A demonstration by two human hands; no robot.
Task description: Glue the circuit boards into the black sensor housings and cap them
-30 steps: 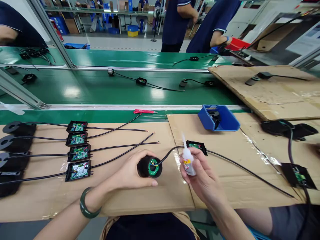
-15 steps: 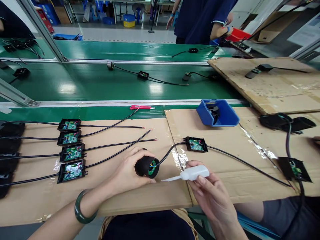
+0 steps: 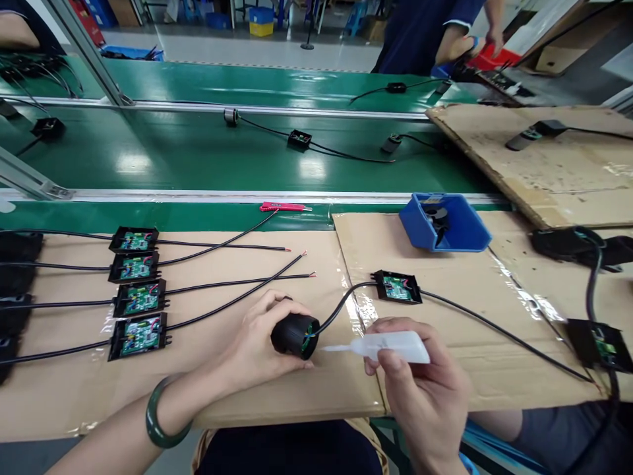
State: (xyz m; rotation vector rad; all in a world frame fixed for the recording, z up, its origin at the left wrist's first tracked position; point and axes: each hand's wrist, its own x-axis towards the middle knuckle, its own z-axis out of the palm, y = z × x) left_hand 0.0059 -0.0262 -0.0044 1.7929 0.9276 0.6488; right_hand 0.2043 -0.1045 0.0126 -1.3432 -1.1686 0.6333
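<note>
My left hand [image 3: 270,333] is wrapped round a black cylindrical housing [image 3: 291,335], which lies tilted with its open end facing right. Coloured wires and a green part show inside that end. A black cable runs from it to a small open black box with a circuit board [image 3: 397,287]. Between the fingers and thumb of my right hand [image 3: 420,376] is a white squeeze bottle [image 3: 393,346]. Its thin nozzle points left, just short of the housing's open end, apart from it.
Several open black boxes with circuit boards [image 3: 141,335] line up at left, cables on both sides. Behind lie a red utility knife [image 3: 284,207] and a blue bin [image 3: 445,224] with black parts. Beyond is a green conveyor belt [image 3: 198,158]. A co-worker's sleeve [image 3: 554,425] shows at right.
My left hand has turned the housing, so its open end shows less. The bottle is gripped further round by my right hand and lies more level. The view has shifted slightly.
</note>
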